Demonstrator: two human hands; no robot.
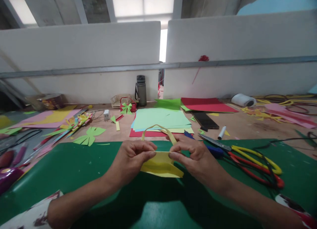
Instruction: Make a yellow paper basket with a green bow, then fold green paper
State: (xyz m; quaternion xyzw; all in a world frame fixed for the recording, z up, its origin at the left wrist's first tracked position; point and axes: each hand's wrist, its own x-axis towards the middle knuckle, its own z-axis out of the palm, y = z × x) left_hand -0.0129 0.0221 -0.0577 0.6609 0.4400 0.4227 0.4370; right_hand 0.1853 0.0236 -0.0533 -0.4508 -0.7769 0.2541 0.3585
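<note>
A small yellow paper basket [160, 166] with a looped paper handle [156, 126] is held up over the green mat [99, 182]. My left hand [135, 153] pinches its upper rim at the left, thumb in front and fingers behind. At the right, my right hand [189, 153] grips the same rim beside the handle's lower end. The handle arches up between both hands. Fingers cover the spots where the handle meets the rim. Just right of my right hand lie large scissors [250, 163] with yellow and red handles, next to a blue tool [215, 151].
Behind the hands lies a stack of coloured paper [160, 118], with a phone [205, 120] and a white marker [222, 132] to its right. A dark bottle [141, 90] and a small red basket [128, 106] stand near the white panel. Green paper cutouts [90, 136] lie left.
</note>
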